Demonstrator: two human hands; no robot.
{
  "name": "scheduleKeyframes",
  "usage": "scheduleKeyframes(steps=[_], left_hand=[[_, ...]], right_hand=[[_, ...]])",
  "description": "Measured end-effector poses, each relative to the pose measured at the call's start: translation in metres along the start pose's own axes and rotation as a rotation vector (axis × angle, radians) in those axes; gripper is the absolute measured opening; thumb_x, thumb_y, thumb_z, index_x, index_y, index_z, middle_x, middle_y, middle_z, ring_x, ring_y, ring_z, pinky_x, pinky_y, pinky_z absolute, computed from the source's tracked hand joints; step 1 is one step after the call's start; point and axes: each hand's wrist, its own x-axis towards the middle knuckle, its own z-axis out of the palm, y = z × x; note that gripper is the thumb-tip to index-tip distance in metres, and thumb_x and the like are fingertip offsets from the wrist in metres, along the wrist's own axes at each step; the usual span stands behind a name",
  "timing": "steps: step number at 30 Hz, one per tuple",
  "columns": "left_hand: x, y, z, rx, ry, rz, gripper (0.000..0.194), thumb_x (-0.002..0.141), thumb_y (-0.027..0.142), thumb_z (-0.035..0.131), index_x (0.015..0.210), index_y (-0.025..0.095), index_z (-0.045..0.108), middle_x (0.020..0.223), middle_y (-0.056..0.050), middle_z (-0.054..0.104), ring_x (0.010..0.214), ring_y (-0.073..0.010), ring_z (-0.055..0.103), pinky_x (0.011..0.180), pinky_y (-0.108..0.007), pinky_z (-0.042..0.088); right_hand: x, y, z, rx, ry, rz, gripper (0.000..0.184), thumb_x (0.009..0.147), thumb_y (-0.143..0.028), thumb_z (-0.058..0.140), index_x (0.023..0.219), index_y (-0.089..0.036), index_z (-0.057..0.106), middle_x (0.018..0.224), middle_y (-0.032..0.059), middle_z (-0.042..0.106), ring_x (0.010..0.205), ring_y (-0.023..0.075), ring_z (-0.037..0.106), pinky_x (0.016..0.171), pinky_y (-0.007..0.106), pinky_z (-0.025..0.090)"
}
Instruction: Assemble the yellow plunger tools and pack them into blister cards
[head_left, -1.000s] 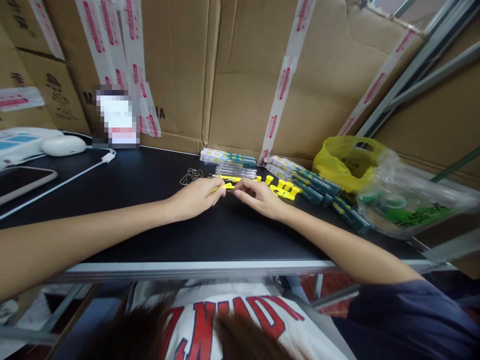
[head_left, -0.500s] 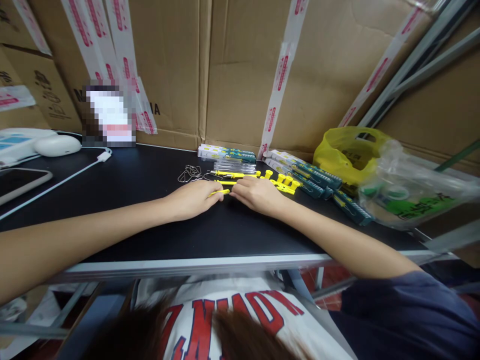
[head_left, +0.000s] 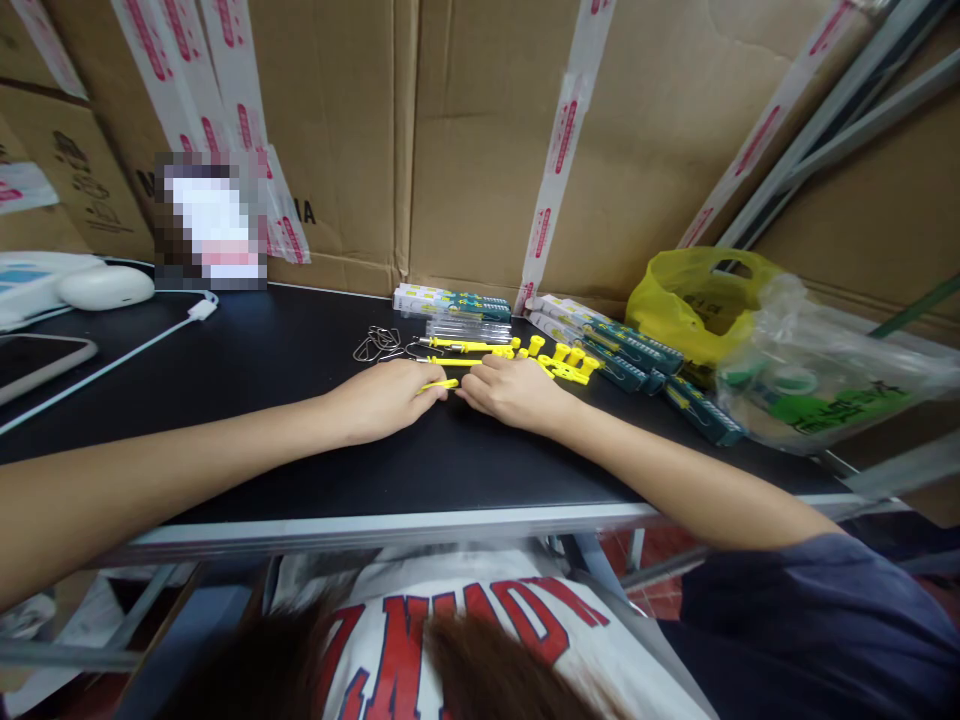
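My left hand [head_left: 388, 398] is closed round a thin yellow plastic piece [head_left: 448, 384], whose end sticks out past the thumb. Just to its right, my right hand [head_left: 521, 394] has its fingers curled and pressed together; what they hold, if anything, is hidden. Behind both hands lie slim yellow sticks [head_left: 465, 346] with metal ends, side by side. Small yellow plastic parts [head_left: 574, 358] are scattered beyond my right hand. Bent metal wire hooks [head_left: 377, 343] lie in a heap behind my left hand. Clear thin tubes [head_left: 469, 330] rest farther back.
Small printed boxes [head_left: 452, 301] lie at the back, with more green boxes [head_left: 626, 345] stacked to the right. A yellow plastic bag [head_left: 660, 300] and a clear bag [head_left: 840, 390] stand at the right. A phone [head_left: 45, 362] and white cable [head_left: 124, 359] lie left. Cardboard [head_left: 480, 150] walls the back.
The view has shifted slightly. Both hands stay almost in place, the left still gripping the yellow piece and the right close beside it.
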Motion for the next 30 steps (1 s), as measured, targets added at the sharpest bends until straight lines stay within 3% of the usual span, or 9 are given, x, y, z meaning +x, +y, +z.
scheduleKeyframes(steps=[7, 14, 19, 30], left_hand=[[-0.0013, -0.0005, 0.0003, 0.016, 0.030, 0.019, 0.024, 0.091, 0.031, 0.043, 0.087, 0.020, 0.064, 0.089, -0.008, 0.071, 0.082, -0.0226, 0.065, 0.074, -0.030, 0.045], [-0.0001, 0.0000, 0.0005, 0.029, -0.039, 0.024, 0.025, 0.091, 0.031, 0.041, 0.080, 0.020, 0.060, 0.084, -0.008, 0.069, 0.076, -0.0232, 0.063, 0.068, -0.031, 0.043], [0.0005, -0.0029, 0.0010, 0.002, -0.004, 0.021, 0.026, 0.091, 0.030, 0.040, 0.084, 0.018, 0.061, 0.087, -0.009, 0.069, 0.080, -0.0229, 0.064, 0.072, -0.032, 0.045], [0.0007, -0.0040, 0.0015, 0.073, -0.007, 0.049, 0.029, 0.093, 0.028, 0.037, 0.094, 0.017, 0.064, 0.099, -0.012, 0.071, 0.091, -0.0268, 0.066, 0.080, -0.036, 0.047]], right_hand=[[-0.0036, 0.0007, 0.0003, 0.063, 0.020, 0.025, 0.041, 0.102, -0.034, 0.033, 0.080, -0.013, 0.061, 0.073, 0.0083, 0.065, 0.069, 0.0158, 0.053, 0.057, 0.030, 0.021], [-0.0015, 0.0008, 0.0048, 0.050, 0.003, 0.011, 0.043, 0.101, -0.038, 0.033, 0.081, -0.014, 0.063, 0.074, 0.0079, 0.066, 0.069, 0.0158, 0.053, 0.055, 0.030, 0.018], [-0.0014, 0.0024, 0.0093, 0.079, 0.052, -0.015, 0.046, 0.102, -0.037, 0.030, 0.078, -0.014, 0.063, 0.070, 0.0075, 0.064, 0.068, 0.0153, 0.053, 0.056, 0.029, 0.021], [-0.0024, -0.0017, 0.0053, 0.100, 0.003, 0.095, 0.044, 0.101, -0.037, 0.033, 0.079, -0.014, 0.064, 0.071, 0.0078, 0.066, 0.067, 0.0155, 0.055, 0.057, 0.029, 0.021]])
